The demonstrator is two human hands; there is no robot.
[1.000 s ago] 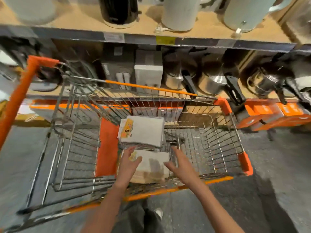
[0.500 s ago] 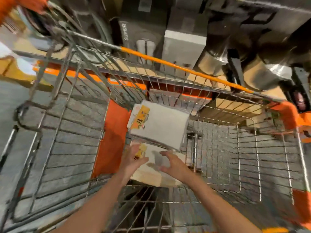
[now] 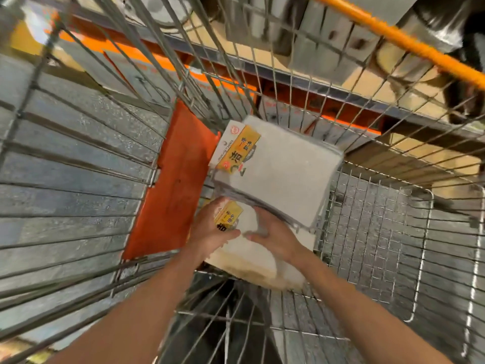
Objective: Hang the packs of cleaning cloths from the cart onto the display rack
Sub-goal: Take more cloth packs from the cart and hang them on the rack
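While both arms reach down into the wire cart [image 3: 393,232], the hands meet on the nearer of two stacks of cloth packs. The left hand [image 3: 210,232] curls over the left edge of the near stack [image 3: 252,261], its thumb lying across the top just below the yellow label [image 3: 228,216] of the uppermost pack; the fingers wrap out of sight beneath, so it grasps the pack. The right hand [image 3: 275,233] lies on top of the same pack from the right side, fingers bent and pointing toward the left hand's thumb, the tips nearly touching it. Whether the right hand actually pinches the pack or only presses on it, I cannot tell.

The near stack sits on the cart floor against the cart's near wall, white with a tan lower edge. Just beyond it, and overlapping its far edge, lies the far stack [image 3: 283,174], a thicker pile of white packs, its top one carrying a yellow and white card label [image 3: 236,148] at the left corner. An orange panel [image 3: 173,185] stands at the left of both stacks, touching or just beside them. The cart's orange rail [image 3: 409,40] crosses the upper right. Behind the wire, blurred shelves [image 3: 288,82] hold boxes and metal pots.
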